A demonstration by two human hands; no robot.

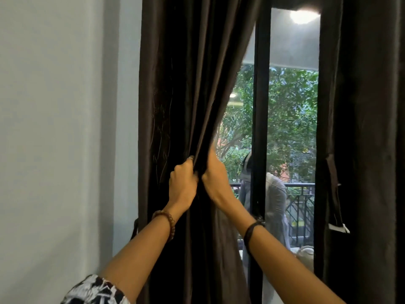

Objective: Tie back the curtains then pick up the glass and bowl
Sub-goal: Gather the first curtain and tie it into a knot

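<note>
A dark brown left curtain [186, 84] hangs in front of me, gathered into a bunch at mid height. My left hand [183, 183] grips the bunch from its left side. My right hand [215, 178] wraps around the same bunch from the right, touching the left hand. The right curtain [363, 128] hangs at the far right, with a dark tieback strap [333, 194] dangling along its inner edge. A dark loop [134, 229] peeks out at the left curtain's outer edge. No glass or bowl is in view.
A pale wall [61, 139] fills the left side. Between the curtains is a window with a black vertical frame bar [260, 128], showing trees and a balcony railing [300, 194]. A ceiling light reflects at the top [303, 16].
</note>
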